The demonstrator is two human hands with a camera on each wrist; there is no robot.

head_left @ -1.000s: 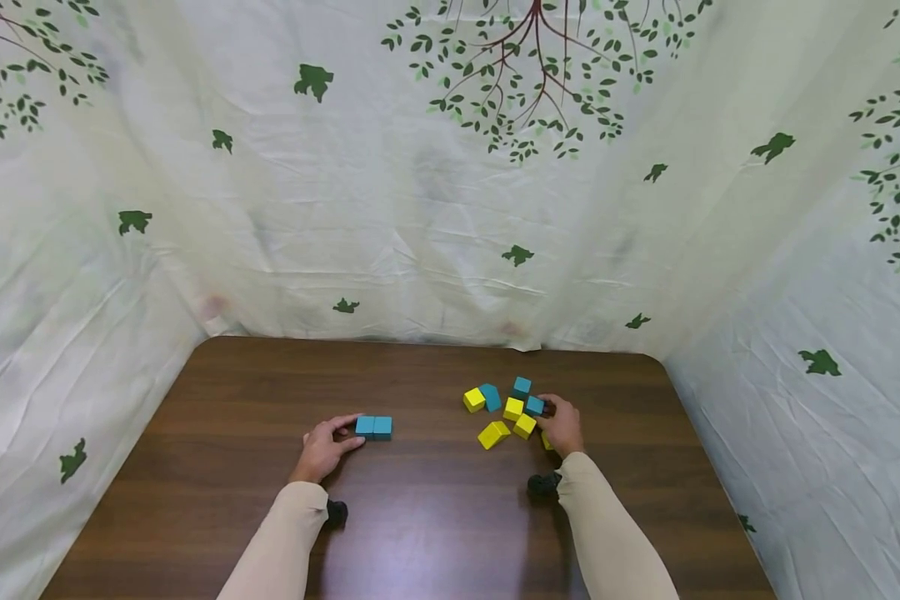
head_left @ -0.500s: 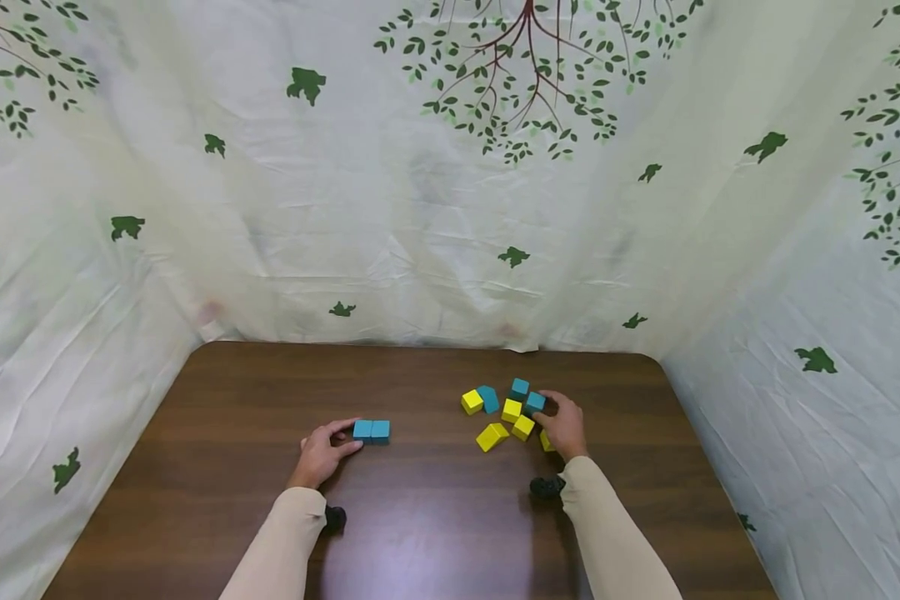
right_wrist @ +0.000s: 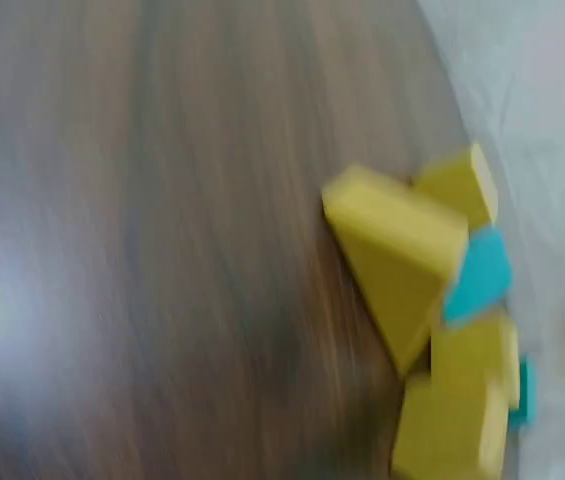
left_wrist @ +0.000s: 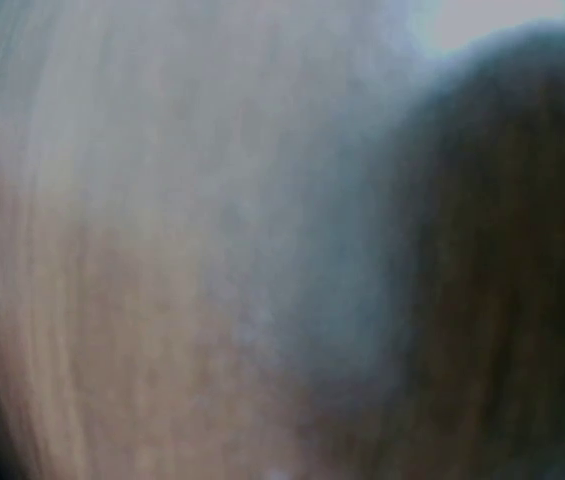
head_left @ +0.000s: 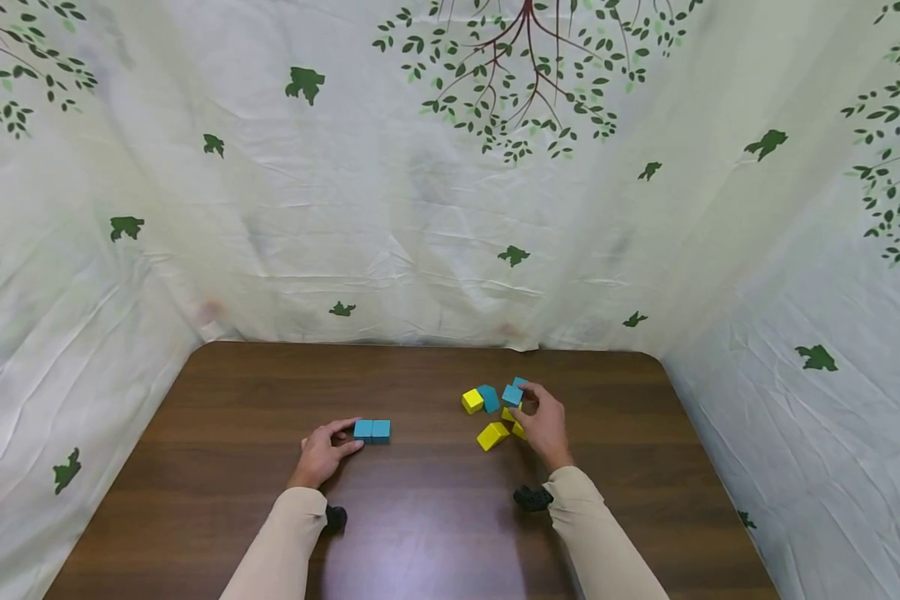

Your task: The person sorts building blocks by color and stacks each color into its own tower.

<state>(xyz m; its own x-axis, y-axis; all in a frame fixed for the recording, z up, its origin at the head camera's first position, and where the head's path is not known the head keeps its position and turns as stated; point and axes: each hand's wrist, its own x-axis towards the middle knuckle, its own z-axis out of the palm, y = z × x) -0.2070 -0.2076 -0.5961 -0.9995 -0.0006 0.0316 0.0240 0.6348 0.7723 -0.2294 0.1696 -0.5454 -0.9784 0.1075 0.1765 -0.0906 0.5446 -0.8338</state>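
Two blue cubes [head_left: 372, 431] sit side by side, touching, on the left part of the table. My left hand [head_left: 321, 452] holds the left one, thumb at its near edge and index finger at its far edge. On the right, my right hand [head_left: 546, 423] pinches another blue cube [head_left: 512, 395] between thumb and fingers, above a loose cluster. In that cluster are a blue block [head_left: 488, 398], a yellow cube [head_left: 472, 401], a yellow wedge-like block [head_left: 492, 436] and a blue cube [head_left: 521, 382] partly covered. More yellow blocks [right_wrist: 452, 425] are partly hidden by the hand in the head view.
The brown wooden table [head_left: 420, 517] has rounded far corners. A pale cloth [head_left: 420, 208] with printed leaves and branches hangs behind it and along both sides. Dark wrist cameras [head_left: 532, 498] protrude inward from both cuffs.
My right hand has taken the blue cube from the cluster's right side and moved left with it, over the other blocks. The left hand stays at its cubes. The view shifted slightly.
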